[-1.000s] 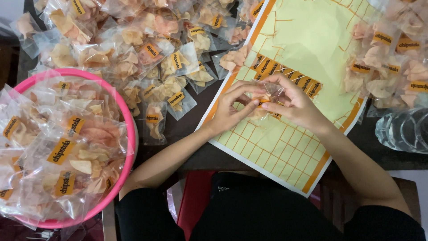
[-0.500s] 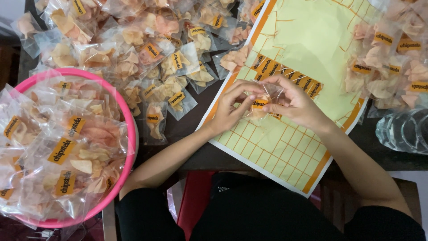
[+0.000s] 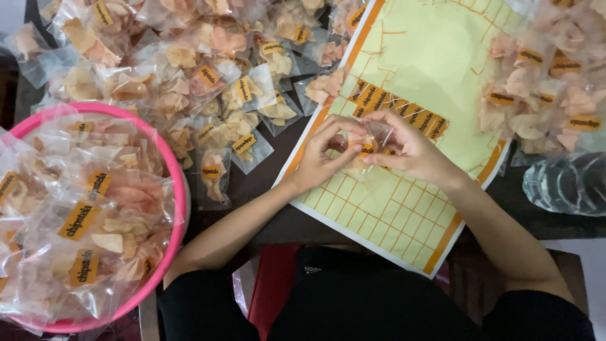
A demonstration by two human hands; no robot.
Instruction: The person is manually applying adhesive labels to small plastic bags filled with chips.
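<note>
A small clear plastic packet of pale chips (image 3: 368,149) with a yellow sticker on it is pinched between my two hands. My left hand (image 3: 322,155) grips its left side with thumb and fingers. My right hand (image 3: 407,148) grips its right side, fingers curled over the top. Both hands hover over a yellow-green sticker sheet (image 3: 435,63) with an orange grid. A short row of yellow stickers (image 3: 391,107) remains on the sheet just beyond my fingers.
A pink basin (image 3: 173,189) at the left holds several labelled chip packets. More packets are piled across the dark table at the back left (image 3: 208,76) and at the right (image 3: 543,95). A clear plastic container (image 3: 568,183) sits at the right edge.
My fingers have shifted slightly on the packet; the left thumb and fingers have closed in on it. The hands stay in the same place over the sheet.
</note>
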